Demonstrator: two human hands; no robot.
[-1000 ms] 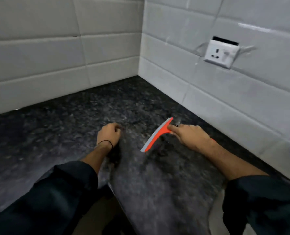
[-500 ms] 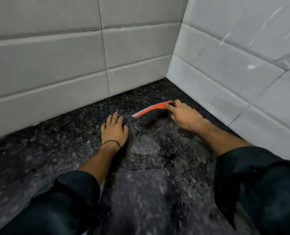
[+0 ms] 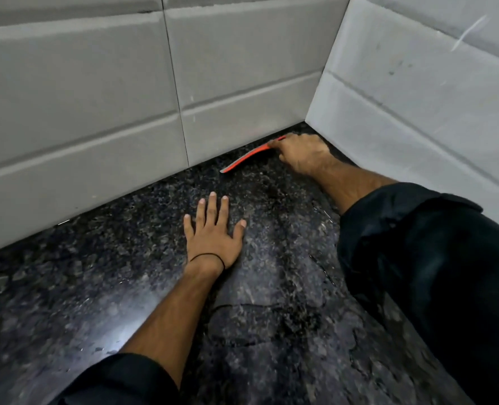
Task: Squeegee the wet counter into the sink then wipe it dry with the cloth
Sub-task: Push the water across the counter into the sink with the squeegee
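Note:
An orange squeegee with a grey rubber edge lies against the far back of the black speckled counter, close to the tiled wall. My right hand grips its handle in the corner where the two walls meet. My left hand rests flat on the counter with fingers spread, holding nothing, a thin black band around its wrist. Wet streaks and water outlines show on the counter between and below my hands. Neither a sink nor a cloth is in view.
Grey tiled walls close off the back, and another tiled wall closes off the right, forming a corner. My dark sleeves cover the lower part of the view. Open counter stretches to the left.
My right hand has pushed the squeegee farther back into the wall corner. My left hand has slid forward and flattened with fingers spread. The view has shifted toward the corner; the wall socket has dropped out of view.

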